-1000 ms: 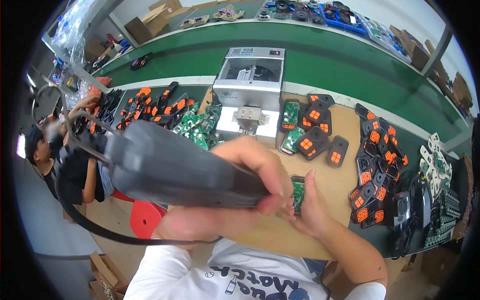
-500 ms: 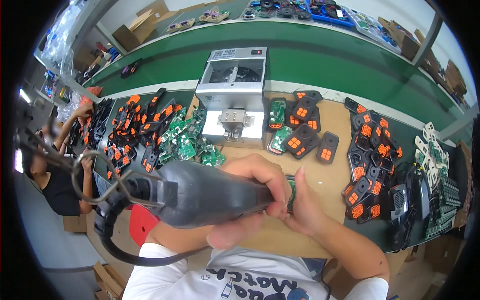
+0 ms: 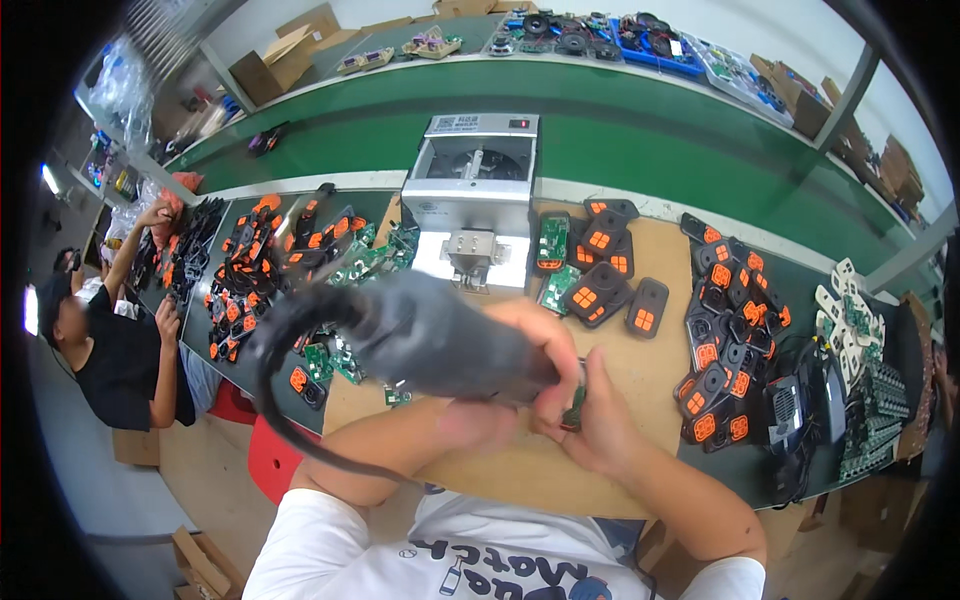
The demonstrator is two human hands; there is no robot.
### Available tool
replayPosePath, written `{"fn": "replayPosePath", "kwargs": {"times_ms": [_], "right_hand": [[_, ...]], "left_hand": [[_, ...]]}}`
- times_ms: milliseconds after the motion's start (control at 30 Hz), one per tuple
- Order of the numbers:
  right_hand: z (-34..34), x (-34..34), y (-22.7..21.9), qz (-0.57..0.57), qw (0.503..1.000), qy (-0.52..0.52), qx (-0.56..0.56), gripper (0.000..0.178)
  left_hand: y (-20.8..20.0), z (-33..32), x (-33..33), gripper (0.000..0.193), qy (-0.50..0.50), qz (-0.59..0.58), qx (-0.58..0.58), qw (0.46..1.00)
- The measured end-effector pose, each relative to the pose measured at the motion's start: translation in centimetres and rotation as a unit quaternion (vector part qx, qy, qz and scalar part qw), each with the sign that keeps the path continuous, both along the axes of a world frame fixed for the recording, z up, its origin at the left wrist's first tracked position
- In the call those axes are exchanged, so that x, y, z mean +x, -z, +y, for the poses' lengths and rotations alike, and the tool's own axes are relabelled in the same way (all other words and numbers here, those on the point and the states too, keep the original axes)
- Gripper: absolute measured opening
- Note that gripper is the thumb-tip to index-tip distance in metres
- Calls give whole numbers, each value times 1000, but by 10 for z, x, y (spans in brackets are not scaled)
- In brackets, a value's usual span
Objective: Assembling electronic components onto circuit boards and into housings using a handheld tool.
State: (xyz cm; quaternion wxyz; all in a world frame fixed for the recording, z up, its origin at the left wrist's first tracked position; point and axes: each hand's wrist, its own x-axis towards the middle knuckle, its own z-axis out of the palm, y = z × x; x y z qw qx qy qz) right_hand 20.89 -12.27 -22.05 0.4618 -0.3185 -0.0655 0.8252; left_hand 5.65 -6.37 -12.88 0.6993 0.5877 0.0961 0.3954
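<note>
Apparently for a firm hold, the left hand (image 3: 540, 330) is wrapping its fingers around a black tool (image 3: 440, 345), whose far end is meeting the right hand (image 3: 603, 430). Those fingers are grasping a board (image 3: 573, 412) above the brown mat (image 3: 640, 390), probably steadying it; most of it is staying out of sight. Loose remotes (image 3: 648, 308) are lying just beyond, presumably for easy reach, beside a silver machine (image 3: 470, 195). More piles (image 3: 730, 340) are covering the dark bench (image 3: 735, 468); a green panel (image 3: 650, 150) is running behind, and a co-worker (image 3: 120, 360) is sitting leftward.
</note>
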Motion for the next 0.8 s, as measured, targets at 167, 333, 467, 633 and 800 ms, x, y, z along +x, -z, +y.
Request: {"fn": "replayPosePath", "kwargs": {"times_ms": [167,333,467,633,800], "right_hand": [[-3,10,-26,82,992,44,81,32],[1,36,-37,-133,970,51,195,22],[-4,34,-39,-129,972,40,191,30],[-17,24,-62,-164,882,-231,378,38],[-26,36,-82,-279,683,-430,521,39]], "left_hand": [[-49,-3,-4,94,-211,20,41,976],[-31,-5,-25,70,-328,128,140,925],[20,-19,-57,48,-274,291,111,910],[54,-32,-14,73,-91,42,-133,986],[13,-48,-15,83,250,77,-158,952]]}}
